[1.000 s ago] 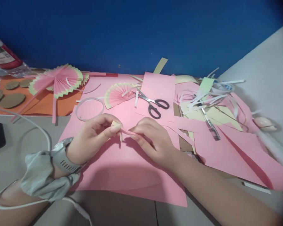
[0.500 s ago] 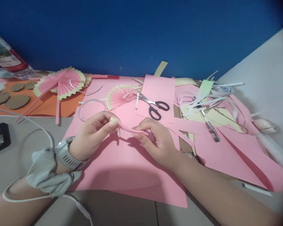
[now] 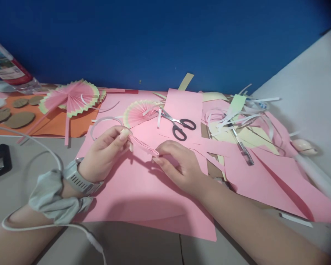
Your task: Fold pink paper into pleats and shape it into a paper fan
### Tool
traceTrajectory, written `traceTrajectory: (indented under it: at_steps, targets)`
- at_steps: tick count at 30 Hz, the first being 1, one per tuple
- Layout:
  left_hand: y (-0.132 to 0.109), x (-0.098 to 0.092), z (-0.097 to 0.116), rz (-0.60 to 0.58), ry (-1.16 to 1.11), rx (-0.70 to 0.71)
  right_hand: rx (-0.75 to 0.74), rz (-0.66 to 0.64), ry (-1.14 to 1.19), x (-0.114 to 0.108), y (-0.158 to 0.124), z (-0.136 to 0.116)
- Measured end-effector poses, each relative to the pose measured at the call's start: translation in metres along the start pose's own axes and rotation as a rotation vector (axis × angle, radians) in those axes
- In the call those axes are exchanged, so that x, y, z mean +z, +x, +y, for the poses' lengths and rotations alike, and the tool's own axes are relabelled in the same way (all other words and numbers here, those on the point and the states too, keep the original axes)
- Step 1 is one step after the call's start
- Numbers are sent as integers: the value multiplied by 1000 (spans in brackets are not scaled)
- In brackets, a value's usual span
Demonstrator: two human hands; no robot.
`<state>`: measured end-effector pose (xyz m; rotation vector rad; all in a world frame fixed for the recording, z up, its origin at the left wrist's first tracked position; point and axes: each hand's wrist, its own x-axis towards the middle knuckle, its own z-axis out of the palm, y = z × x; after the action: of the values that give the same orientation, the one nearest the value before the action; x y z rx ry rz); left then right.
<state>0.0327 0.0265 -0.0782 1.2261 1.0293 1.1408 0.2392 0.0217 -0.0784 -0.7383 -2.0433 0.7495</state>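
Note:
My left hand (image 3: 109, 151) is closed in a pinch on one end of a narrow folded pink paper strip (image 3: 143, 144). A pale yellow bit shows by its fingertips. At the strip's other end, the thumb and index finger of my right hand (image 3: 179, 163) close lightly around the folded tip. The strip slopes down to the right above a large pink sheet (image 3: 143, 195). Beyond my hands lie black-handled scissors (image 3: 179, 123), partly spread, and a pleated pink paper fan (image 3: 140, 112) with a pale yellow-green rim.
Left of centre, larger pleated fans (image 3: 71, 97) with pink sticks lie over orange paper (image 3: 84, 123) with brown cardboard ovals (image 3: 20, 119). A bottle (image 3: 12, 66) leans behind. To the right are a pen (image 3: 241, 145), paper scraps and pink sheets (image 3: 262, 176). A white cable (image 3: 51, 147) loops by my left wrist.
Both hands have shifted slightly left, the left one also up. The strip now tilts more, and my right fingers have slid to its very tip, so less of it pokes past them.

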Motion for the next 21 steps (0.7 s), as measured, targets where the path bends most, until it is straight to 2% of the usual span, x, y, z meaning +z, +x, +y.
traceTrajectory:
  at_steps: [4,7,12,16,21]
  targets:
    - [-1,1,1,-47,67,50,9,-64,-16,0,0,-1]
    - [-3,2,2,-86,52,31,43,-130,-57,0,0,-1]
    - [-4,3,3,-129,4,-45,-107,-232,-55,3,2,0]
    - [-4,2,2,-202,-1,-73,-100,-270,-57,4,3,-1]
    - [-4,2,1,-178,9,-37,-80,-321,-37,3,3,-3]
